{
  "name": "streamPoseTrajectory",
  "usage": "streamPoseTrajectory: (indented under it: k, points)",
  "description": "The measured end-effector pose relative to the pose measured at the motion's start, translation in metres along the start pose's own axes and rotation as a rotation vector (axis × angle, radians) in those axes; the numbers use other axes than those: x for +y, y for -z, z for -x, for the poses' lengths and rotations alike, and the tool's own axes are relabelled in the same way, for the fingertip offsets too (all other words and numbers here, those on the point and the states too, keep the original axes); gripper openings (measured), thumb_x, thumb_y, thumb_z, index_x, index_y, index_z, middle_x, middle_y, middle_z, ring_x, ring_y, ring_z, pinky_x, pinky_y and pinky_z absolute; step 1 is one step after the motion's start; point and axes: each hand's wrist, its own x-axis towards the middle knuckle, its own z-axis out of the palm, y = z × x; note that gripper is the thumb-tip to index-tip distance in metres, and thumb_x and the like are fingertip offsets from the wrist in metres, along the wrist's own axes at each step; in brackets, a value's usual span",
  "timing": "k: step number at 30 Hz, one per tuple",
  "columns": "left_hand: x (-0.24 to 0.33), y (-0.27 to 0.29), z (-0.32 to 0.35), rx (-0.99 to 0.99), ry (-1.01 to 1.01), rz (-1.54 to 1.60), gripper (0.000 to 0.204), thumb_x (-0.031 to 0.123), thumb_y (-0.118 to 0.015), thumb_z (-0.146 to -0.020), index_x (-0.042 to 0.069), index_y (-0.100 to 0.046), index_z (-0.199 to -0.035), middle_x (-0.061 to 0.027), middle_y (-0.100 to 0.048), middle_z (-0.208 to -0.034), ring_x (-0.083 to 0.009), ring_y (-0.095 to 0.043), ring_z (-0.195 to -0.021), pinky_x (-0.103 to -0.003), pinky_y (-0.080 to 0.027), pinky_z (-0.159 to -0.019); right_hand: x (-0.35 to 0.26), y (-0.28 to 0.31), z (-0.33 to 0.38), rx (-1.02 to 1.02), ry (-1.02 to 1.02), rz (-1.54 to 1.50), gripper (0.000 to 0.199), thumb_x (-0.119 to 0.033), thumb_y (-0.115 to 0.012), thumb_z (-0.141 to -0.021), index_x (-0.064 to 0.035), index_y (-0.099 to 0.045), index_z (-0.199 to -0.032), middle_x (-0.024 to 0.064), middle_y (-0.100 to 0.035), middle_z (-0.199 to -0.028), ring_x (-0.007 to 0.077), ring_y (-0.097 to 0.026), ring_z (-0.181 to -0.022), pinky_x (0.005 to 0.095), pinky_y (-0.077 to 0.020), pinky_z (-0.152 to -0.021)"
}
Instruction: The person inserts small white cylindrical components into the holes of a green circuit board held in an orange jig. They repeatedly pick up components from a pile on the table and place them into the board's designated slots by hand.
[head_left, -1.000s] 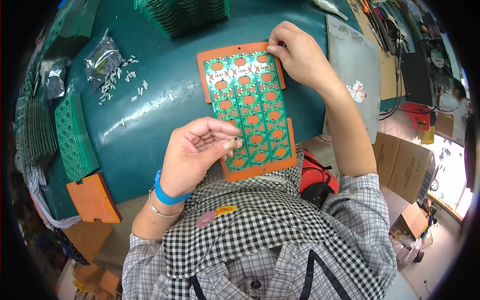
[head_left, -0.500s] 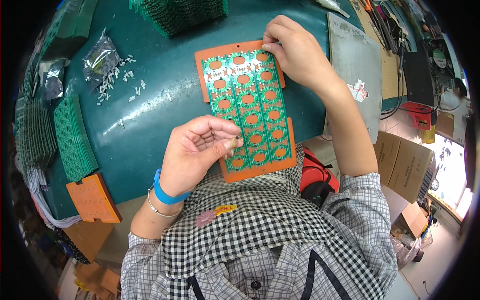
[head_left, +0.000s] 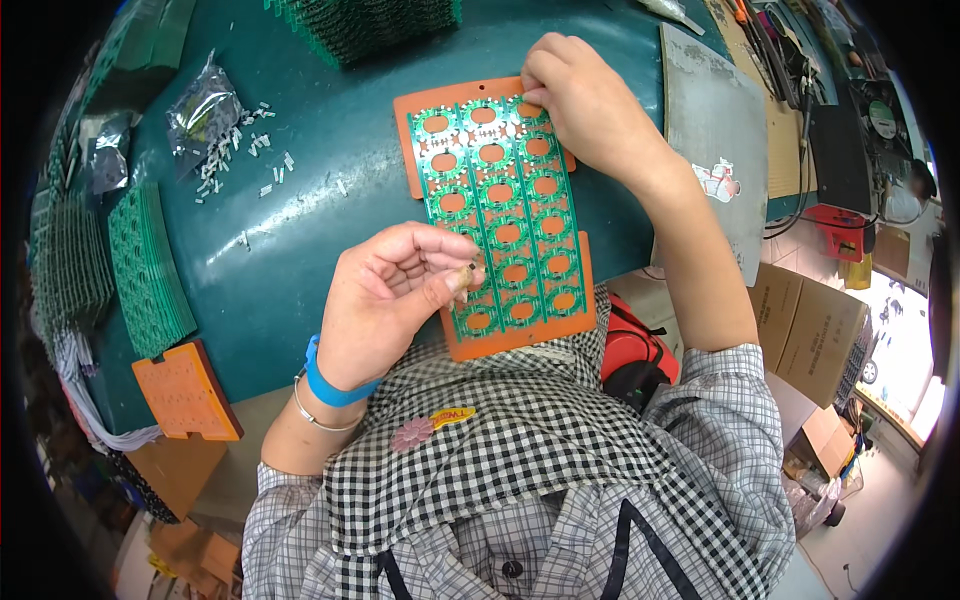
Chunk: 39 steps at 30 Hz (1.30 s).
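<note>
A panel of green circuit boards with rows of oval openings lies on an orange fixture plate, which reaches past the table's near edge over my lap. Above the panel's near-left part is my left hand, its thumb and fingertips pinched around a tiny light and dark component. At the far-right corner of the panel, my right hand has its fingertips closed and touching down by the last oval. Whatever sits between those right fingertips is hidden by the hand.
Loose small white components lie scattered beside a clear plastic bag. Stacked green panels and another orange plate stand at the left, with more panels at the far side. A grey metal sheet is at the right.
My right fingertips have shifted slightly toward the panel's far-right opening. My left hand stays pinched in nearly the same place.
</note>
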Motion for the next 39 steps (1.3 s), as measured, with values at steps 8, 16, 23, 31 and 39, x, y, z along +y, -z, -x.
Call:
streamPoseTrajectory:
  k: [8,16,23,31,39]
  points:
    - [0.008,-0.009,-0.003,0.144,-0.096,-0.026,0.024,-0.003,-0.066,-0.094,-0.002,-0.059,-0.117,-0.0111,-0.072,-0.100,-0.0145,-0.070,-0.091,-0.026,-0.057,-0.077,-0.031,0.027,0.003,0.040,0.002,-0.190,0.016,-0.005,-0.073,-0.081,-0.0023,-0.066,-0.095,0.0100,-0.063,-0.099,0.0311,-0.062,-0.096,0.0395,-0.0510,-0.083]
    - [0.006,-0.008,0.002,-0.015,0.008,0.130,0.021,-0.003,-0.068,-0.091,0.004,-0.055,-0.107,-0.0063,-0.069,-0.097,-0.0127,-0.069,-0.088,-0.025,-0.057,-0.076,-0.089,0.032,0.032,-0.140,0.166,-0.693,0.023,-0.005,-0.082,-0.067,-0.0077,-0.068,-0.085,0.0042,-0.062,-0.094,0.0265,-0.061,-0.091,0.0382,-0.0501,-0.076]
    - [0.025,0.030,-0.006,0.190,-0.336,-0.872,0.012,-0.003,-0.070,-0.087,0.000,-0.071,-0.099,-0.0070,-0.071,-0.100,-0.0153,-0.066,-0.087,-0.028,-0.053,-0.079,-0.057,0.040,0.031,-0.074,-0.081,-0.595,0.011,-0.003,-0.068,-0.087,-0.0017,-0.058,-0.089,0.0104,-0.060,-0.097,0.0234,-0.061,-0.090,0.0345,-0.0498,-0.080]
    - [0.019,0.083,-0.035,0.364,-0.463,-1.363,0.012,0.000,-0.073,-0.081,0.001,-0.062,-0.087,-0.0085,-0.058,-0.083,-0.0245,-0.057,-0.077,-0.035,-0.047,-0.069,-0.022,0.018,0.040,-0.031,-0.318,-0.385,0.007,-0.003,-0.066,-0.091,0.0008,-0.060,-0.091,0.0093,-0.061,-0.101,0.0230,-0.062,-0.082,0.0347,-0.0513,-0.072]
    - [0.018,0.075,-0.042,0.404,-0.505,-1.237,0.011,-0.002,-0.070,-0.084,0.000,-0.064,-0.093,-0.0079,-0.060,-0.086,-0.0197,-0.056,-0.071,-0.032,-0.047,-0.066,-0.013,0.013,0.034,0.008,-0.298,-0.259,0.009,-0.007,-0.068,-0.088,0.0006,-0.064,-0.091,0.0115,-0.062,-0.102,0.0320,-0.063,-0.089,0.0402,-0.0511,-0.078]
